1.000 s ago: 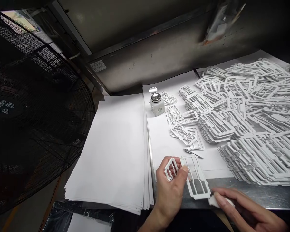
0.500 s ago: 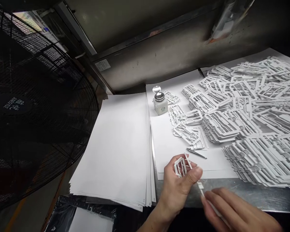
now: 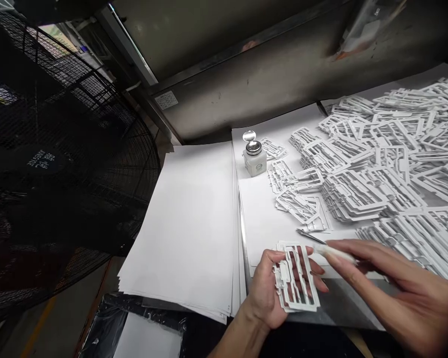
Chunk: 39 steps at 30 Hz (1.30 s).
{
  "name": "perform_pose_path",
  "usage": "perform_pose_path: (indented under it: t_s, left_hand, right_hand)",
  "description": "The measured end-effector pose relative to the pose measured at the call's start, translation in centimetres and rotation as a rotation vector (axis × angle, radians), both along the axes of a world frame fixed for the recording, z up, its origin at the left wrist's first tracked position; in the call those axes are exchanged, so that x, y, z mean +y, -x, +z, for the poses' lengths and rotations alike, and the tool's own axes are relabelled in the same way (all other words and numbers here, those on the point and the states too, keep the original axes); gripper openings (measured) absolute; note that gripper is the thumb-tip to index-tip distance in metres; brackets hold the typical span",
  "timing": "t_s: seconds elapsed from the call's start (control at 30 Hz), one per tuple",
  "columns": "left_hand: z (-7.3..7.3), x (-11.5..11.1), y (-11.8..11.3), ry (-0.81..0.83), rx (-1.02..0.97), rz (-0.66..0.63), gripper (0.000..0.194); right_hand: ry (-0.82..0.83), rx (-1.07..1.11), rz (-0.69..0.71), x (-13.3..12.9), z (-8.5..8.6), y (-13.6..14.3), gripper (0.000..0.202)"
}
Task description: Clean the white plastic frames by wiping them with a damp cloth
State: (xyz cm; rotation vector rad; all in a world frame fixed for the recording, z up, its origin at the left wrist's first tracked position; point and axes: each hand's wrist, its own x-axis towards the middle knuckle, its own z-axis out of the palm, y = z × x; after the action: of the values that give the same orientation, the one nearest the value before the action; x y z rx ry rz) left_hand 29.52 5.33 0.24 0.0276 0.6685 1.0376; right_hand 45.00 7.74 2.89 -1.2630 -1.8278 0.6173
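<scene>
My left hand (image 3: 263, 293) is closed on a white slotted plastic frame (image 3: 284, 271), tilted so that its bars face me. More than one layer seems to show at its left edge. Between the thumb and fingers of my right hand (image 3: 399, 283) is a soft-looking white wad (image 3: 336, 253), perhaps folded cloth; motion blurs it. The wad's tip is close to the frame's upper right corner; whether they touch, I cannot tell. Just beyond my hands, metal tweezers (image 3: 310, 236) lie on white paper, partly behind the wad.
A square pump bottle (image 3: 256, 163) with its metal lid raised stands on the paper. Stacked white frames (image 3: 358, 191) cover the bench's right side. A paper stack (image 3: 190, 219) lies to the left, beside a large black fan (image 3: 70, 164). A metal wall (image 3: 276, 74) closes the back.
The frame in my left hand has turned from edge-on to facing me. My right hand has moved up and now holds the white wad near the frame's top corner.
</scene>
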Motion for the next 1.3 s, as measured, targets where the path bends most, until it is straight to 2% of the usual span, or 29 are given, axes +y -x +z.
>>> perform_pose_path:
  t_s: [0.13, 0.2, 0.3, 0.37, 0.47, 0.53, 0.67, 0.8, 0.9, 1.0, 1.1, 1.2, 1.3]
  left_hand:
    - [0.0, -0.5, -0.2, 0.081, 0.058, 0.02, 0.044]
    - [0.0, -0.7, 0.0, 0.083, 0.084, 0.033, 0.042]
    - [0.0, -0.5, 0.5, 0.001, 0.066, -0.006, 0.044]
    - [0.1, -0.2, 0.7, -0.033, 0.049, -0.022, 0.047]
    - [0.2, 0.4, 0.9, 0.028, 0.047, -0.007, 0.048]
    - [0.2, 0.6, 0.9, 0.073, 0.043, 0.019, 0.047]
    - [0.1, 0.8, 0.9, 0.082, 0.028, 0.071, 0.044]
    - [0.2, 0.9, 1.1, 0.108, 0.059, 0.145, 0.042]
    - [0.3, 0.9, 1.1, 0.09, 0.078, 0.159, 0.041]
    - [0.5, 0.9, 0.7, 0.082, 0.086, 0.169, 0.039]
    - [0.6, 0.9, 0.7, 0.083, 0.11, 0.215, 0.038]
    - [0.7, 1.0, 1.1, 0.076, 0.118, 0.224, 0.038]
    - [0.8, 1.1, 1.7, 0.065, 0.083, 0.185, 0.039]
  right_hand:
    - [-0.088, -0.029, 0.288, 1.5, 0.5, 2.4, 0.014]
    - [-0.111, -0.139, 0.341, 1.9, 0.2, 2.2, 0.017]
    - [-0.125, -0.249, 0.238, 2.1, -0.3, 0.4, 0.023]
    - [-0.08, -0.232, 0.152, 1.6, -0.5, -1.1, 0.023]
    - [0.019, -0.166, 0.099, 0.5, -0.5, -2.0, 0.02]
    - [0.043, -0.139, 0.106, -0.2, -0.4, -1.7, 0.02]
    - [0.016, -0.101, 0.227, -1.6, -1.0, -0.6, 0.018]
    - [-0.018, -0.185, 0.318, -3.1, -2.4, -0.8, 0.019]
    - [-0.053, -0.2, 0.369, -4.0, -2.5, -0.3, 0.02]
    - [-0.149, -0.128, 0.373, -4.2, -1.8, 1.4, 0.023]
    - [-0.155, -0.121, 0.396, -4.3, -1.8, 2.3, 0.02]
    - [-0.127, -0.162, 0.361, -4.7, -2.7, 1.3, 0.018]
    - [-0.022, -0.125, 0.31, -5.1, -3.0, -0.1, 0.017]
